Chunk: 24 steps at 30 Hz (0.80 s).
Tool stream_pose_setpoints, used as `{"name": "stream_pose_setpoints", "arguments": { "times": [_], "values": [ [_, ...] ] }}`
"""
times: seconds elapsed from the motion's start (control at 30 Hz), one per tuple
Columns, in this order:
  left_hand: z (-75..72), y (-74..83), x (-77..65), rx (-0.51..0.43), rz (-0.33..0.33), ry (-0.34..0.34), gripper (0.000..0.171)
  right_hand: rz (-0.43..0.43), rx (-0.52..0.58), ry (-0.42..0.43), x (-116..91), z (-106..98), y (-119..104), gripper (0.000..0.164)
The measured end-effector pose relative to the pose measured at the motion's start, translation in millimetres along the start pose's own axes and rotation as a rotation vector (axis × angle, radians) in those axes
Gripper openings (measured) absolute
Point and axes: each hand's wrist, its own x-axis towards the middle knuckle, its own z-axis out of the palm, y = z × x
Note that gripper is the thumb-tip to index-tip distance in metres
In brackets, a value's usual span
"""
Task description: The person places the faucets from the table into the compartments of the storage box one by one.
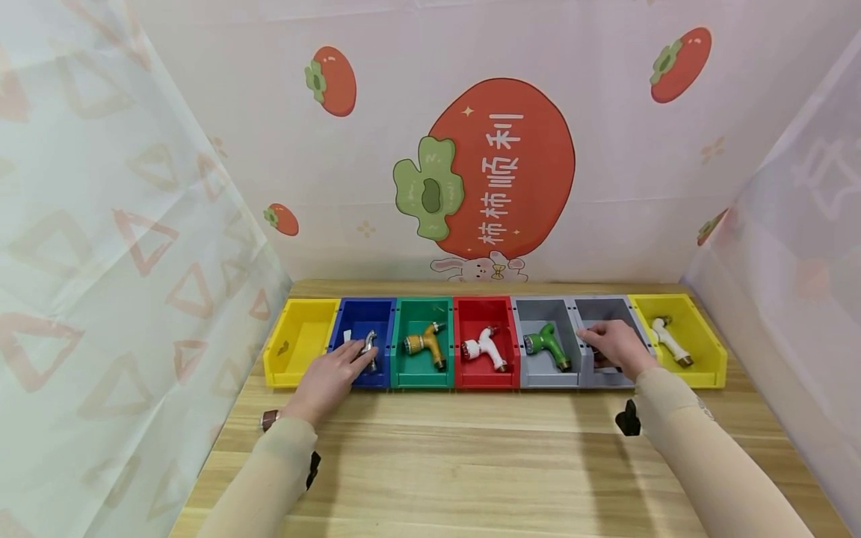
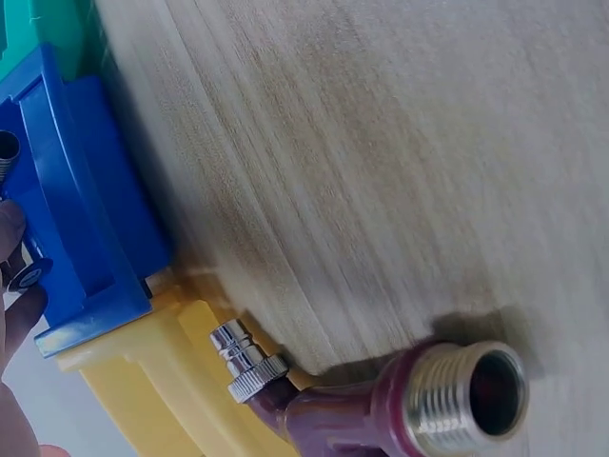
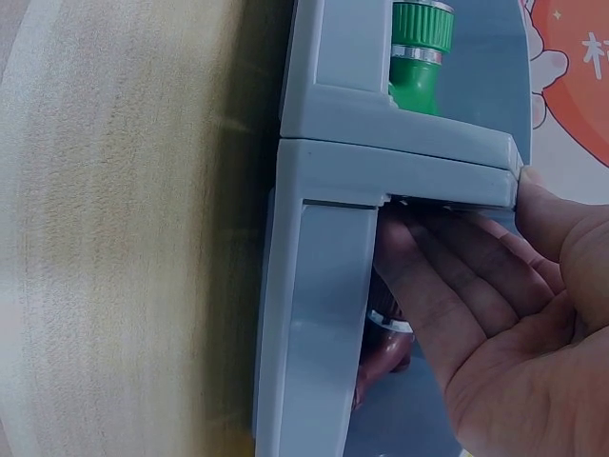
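My left hand [image 1: 329,381] reaches into the blue bin [image 1: 371,308], its fingers at a silver tap [image 1: 368,344]. In the left wrist view, fingertips [image 2: 9,228] close on either side of this tap's round end [image 2: 29,275]. My right hand [image 1: 615,345] is at the right-hand grey bin [image 1: 601,306]. The right wrist view shows its thumb on the rim and the fingers inside, pinching the side wall [image 3: 447,181]. Partly behind those fingers, a dark red tap [image 3: 385,352] lies in the same bin.
Another dark red tap [image 2: 333,414] lies on the table by the left yellow bin [image 1: 306,340]. Between the hands stand bins with a gold tap [image 1: 430,344], a white-and-red tap [image 1: 484,347] and a green tap [image 1: 548,345]. A white tap [image 1: 669,342] lies in the right yellow bin [image 1: 713,359].
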Motion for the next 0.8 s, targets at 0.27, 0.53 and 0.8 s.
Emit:
{"name": "stream_pose_setpoints", "arguments": {
  "times": [0.27,0.53,0.8],
  "values": [
    [-0.3,2.8,4.9,-0.006,-0.064,-0.061,0.054,-0.008,-0.002,0.001,2,0,1,0.056],
    [-1.8,6.7,11.4,-0.021,-0.089,-0.069,0.048,-0.009,-0.009,0.012,2,1,1,0.052],
    [-6.3,0.9,-0.8,0.004,-0.050,-0.101,0.058,-0.014,-0.038,0.015,1,0,1,0.051]
  ]
}}
